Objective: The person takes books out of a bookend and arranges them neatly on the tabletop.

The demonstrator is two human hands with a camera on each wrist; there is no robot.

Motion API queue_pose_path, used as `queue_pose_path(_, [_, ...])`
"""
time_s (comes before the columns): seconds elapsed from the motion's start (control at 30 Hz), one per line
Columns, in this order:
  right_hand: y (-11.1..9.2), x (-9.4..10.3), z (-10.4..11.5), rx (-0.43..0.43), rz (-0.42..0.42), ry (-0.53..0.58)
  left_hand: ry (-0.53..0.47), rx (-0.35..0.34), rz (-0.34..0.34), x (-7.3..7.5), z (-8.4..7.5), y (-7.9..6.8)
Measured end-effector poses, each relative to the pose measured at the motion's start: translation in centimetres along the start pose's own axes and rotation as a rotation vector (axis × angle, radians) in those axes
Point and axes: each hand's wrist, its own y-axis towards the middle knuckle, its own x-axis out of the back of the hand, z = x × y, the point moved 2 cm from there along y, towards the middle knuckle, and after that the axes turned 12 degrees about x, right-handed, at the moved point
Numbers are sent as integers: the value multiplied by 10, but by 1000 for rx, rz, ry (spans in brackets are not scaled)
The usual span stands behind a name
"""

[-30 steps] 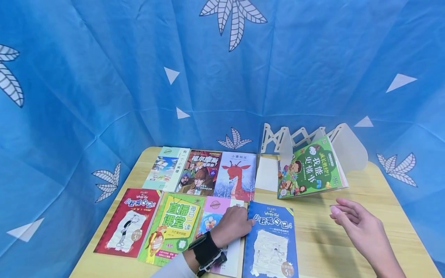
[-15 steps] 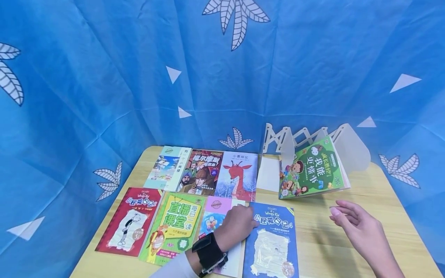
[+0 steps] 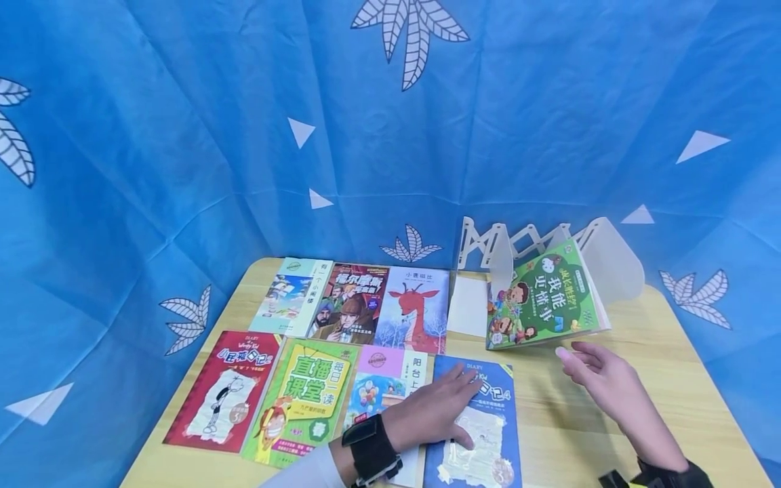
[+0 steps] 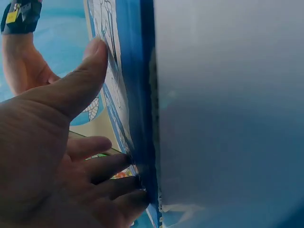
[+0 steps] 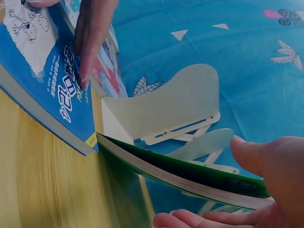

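My left hand (image 3: 436,410) lies over the blue book (image 3: 476,468), thumb spread across the cover and fingers near its top left. In the left wrist view the fingertips (image 4: 124,160) of this hand reach the cover's far edge. The green book (image 3: 549,305) leans tilted against the white expanding bookend rack (image 3: 619,264). Just in front of its lower right corner is my right hand (image 3: 601,379), thumb and fingers apart. From the right wrist, the green book (image 5: 190,178) shows edge-on between thumb and fingers, with no grip on it.
Left of the blue book lie a pink-topped book (image 3: 381,362), a yellow-green book (image 3: 305,400) and a red book (image 3: 226,393). Behind them are a pale green book (image 3: 289,298), a detective book (image 3: 350,305) and a deer book (image 3: 415,305). A blue curtain (image 3: 366,135) hangs behind the wooden table (image 3: 573,447).
My left hand has moved right, from the pink-topped book's edge onto the blue book, and its fingers have spread. My right hand has shifted left, closer to the green book.
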Motion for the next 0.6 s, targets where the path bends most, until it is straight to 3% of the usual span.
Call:
queue_pose_path(0.13, [13, -5, -2, -8, 4, 75, -39, 12, 9, -1, 2, -1])
queue_pose_path(0.33, [28, -12, -4, 79, -67, 150, -77, 37, 18, 0, 5, -2])
queue_pose_path(0.6, [34, -15, -6, 85, -179, 159, 22, 11, 5, 0, 6, -3])
